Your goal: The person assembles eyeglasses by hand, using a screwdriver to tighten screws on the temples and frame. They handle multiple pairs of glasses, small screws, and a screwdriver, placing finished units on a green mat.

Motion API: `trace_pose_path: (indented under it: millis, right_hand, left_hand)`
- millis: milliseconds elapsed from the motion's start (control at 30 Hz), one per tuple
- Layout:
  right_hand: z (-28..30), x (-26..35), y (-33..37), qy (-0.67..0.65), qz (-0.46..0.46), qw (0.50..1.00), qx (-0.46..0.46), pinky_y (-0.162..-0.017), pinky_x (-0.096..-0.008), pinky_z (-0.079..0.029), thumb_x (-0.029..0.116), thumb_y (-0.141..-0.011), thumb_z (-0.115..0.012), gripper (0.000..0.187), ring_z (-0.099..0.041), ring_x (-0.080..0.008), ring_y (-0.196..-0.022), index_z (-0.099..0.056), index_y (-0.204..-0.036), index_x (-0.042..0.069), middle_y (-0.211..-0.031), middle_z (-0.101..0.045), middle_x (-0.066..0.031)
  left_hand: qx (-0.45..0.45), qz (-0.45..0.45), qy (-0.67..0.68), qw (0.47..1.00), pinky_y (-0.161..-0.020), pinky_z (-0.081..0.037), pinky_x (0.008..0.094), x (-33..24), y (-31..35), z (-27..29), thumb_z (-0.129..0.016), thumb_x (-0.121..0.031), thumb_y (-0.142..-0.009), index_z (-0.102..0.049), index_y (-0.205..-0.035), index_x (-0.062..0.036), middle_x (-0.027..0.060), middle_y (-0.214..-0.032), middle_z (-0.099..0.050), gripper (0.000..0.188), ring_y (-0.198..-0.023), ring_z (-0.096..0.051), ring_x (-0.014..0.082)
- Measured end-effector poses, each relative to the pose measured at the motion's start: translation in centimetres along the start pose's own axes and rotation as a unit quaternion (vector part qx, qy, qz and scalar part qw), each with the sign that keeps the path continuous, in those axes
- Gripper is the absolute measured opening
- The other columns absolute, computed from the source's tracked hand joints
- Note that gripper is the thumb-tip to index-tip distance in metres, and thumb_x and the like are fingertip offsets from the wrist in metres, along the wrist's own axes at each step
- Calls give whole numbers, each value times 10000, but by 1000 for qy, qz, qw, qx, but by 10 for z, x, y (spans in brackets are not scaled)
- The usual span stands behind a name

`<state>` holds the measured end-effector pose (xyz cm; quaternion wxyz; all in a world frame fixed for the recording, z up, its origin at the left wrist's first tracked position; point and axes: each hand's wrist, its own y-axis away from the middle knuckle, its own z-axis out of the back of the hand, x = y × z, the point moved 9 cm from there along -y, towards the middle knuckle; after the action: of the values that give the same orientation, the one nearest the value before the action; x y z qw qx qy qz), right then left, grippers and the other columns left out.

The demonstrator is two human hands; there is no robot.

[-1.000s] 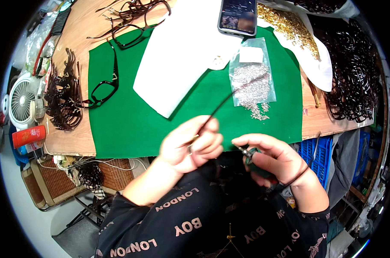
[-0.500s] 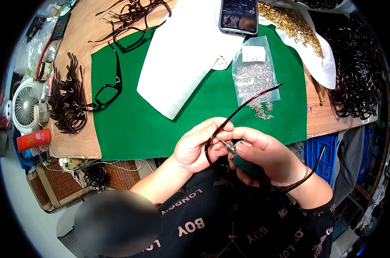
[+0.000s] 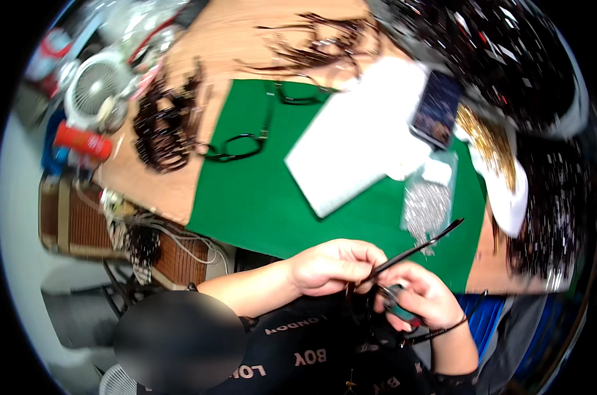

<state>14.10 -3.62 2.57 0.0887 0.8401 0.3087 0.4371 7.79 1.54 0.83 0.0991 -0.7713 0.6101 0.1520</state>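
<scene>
My left hand (image 3: 335, 266) pinches a dark eyeglass frame (image 3: 420, 249) near its hinge. One temple of that frame points up to the right over the green cloth (image 3: 259, 214); the other reaches down past my right wrist. In my right hand (image 3: 425, 295) is a screwdriver with a green handle (image 3: 395, 304), close against the frame. Its tip is blurred and I cannot tell whether it touches a screw. Beyond the hands lies a clear bag of small silvery screws (image 3: 427, 201), some spilled from its near end.
A white sheet (image 3: 351, 155) and a phone (image 3: 437, 108) lie on the cloth. Dark eyeglass frames (image 3: 163, 125) are piled at left, more (image 3: 325, 43) at the back. Golden small parts (image 3: 489, 145) and glossy dark pieces (image 3: 542, 210) fill the right. A fan (image 3: 100, 91) stands far left.
The view has swung, so the table appears tilted and the hands lower; the picture is blurred. Both hands still hold the frame and screwdriver close together, with the raised temple lying flatter.
</scene>
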Motion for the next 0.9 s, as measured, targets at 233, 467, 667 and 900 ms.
trace_pose_path:
  millis: [233, 467, 667, 900]
  right_hand:
    - [51, 1, 0, 2, 114, 983, -143, -400, -202, -383, 178, -919, -477, 290, -519, -134, -500, -449, -1137, -10, -860, -558, -143]
    - [53, -9, -2, 21, 87, 986, -142, -420, -200, -391, 145, -925, -456, 270, -535, -127, -523, -447, -1143, -14, -865, -563, -126]
    - [53, -11, -2, 20, 90, 986, -140, -421, -199, -389, 114, -926, -440, 258, -533, -123, -530, -444, -1152, -12, -875, -562, -122]
    - [56, -7, 2, 46, 119, 983, -131, -428, -193, -383, 91, -908, -470, 300, -526, -113, -546, -436, -1184, -24, -881, -559, -104]
  left_hand:
    - [-274, -328, -709, 562, -514, -385, 238, -161, 122, -101, -660, -22, -742, -608, -881, 31, 86, -678, -555, 158, -584, -520, 157]
    - [-472, -221, -796, 307, -511, -444, 334, -150, 143, -78, -630, -46, -737, -599, -835, -10, 111, -685, -563, 109, -587, -561, 279]
    - [-474, -118, -828, 276, -632, -477, 409, -162, 108, -54, -583, -127, -772, -598, -791, -24, 152, -742, -586, 105, -704, -588, 329]
    - [-369, -230, -898, 70, -932, -370, 395, -236, 5, -7, -674, -144, -707, -508, -1106, -21, 172, -1120, -510, 449, -1106, -442, 341]
